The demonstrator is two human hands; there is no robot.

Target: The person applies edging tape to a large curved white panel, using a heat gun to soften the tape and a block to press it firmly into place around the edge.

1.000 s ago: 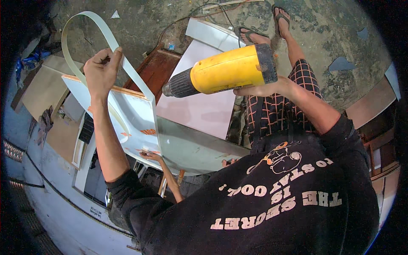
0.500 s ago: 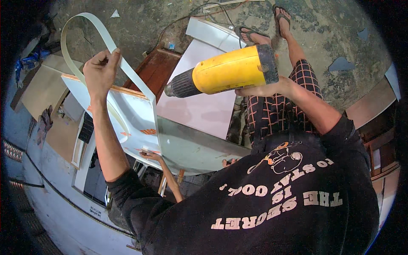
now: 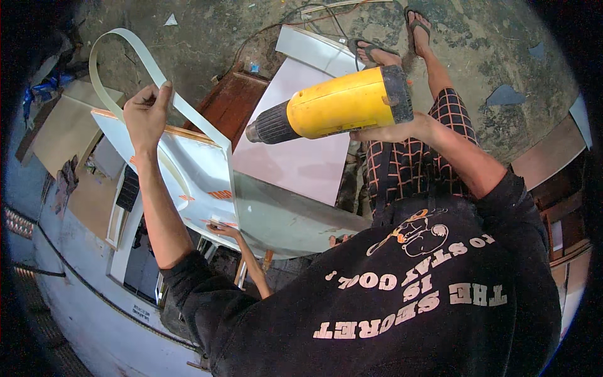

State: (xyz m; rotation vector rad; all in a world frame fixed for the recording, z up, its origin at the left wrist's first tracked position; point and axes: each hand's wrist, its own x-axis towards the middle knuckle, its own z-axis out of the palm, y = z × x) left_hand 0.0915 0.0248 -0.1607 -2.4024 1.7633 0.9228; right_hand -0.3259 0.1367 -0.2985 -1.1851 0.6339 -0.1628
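Head view: a stained, grey-green floor (image 3: 458,69) is spread across the upper part of the room, blotched with dark patches. A pale sheet (image 3: 301,160) is laid over it, beside a red-brown board (image 3: 229,100); tan boards (image 3: 66,122) are seen at the left. A white panel (image 3: 204,160) with orange print is tilted in the middle, its upper edge left as bare brown wood. A yellow heat gun (image 3: 342,103) is held over the pale sheet, its nozzle pointed left, by the right hand (image 3: 389,132); the fingers around its handle are mostly hidden. A pale strip (image 3: 195,115), looped above the panel and run down to its corner, is pinched between thumb and fingers of the left hand (image 3: 147,119). The panel's face is touched by another person's hand (image 3: 224,230). Small scraps (image 3: 171,20) are scattered about.
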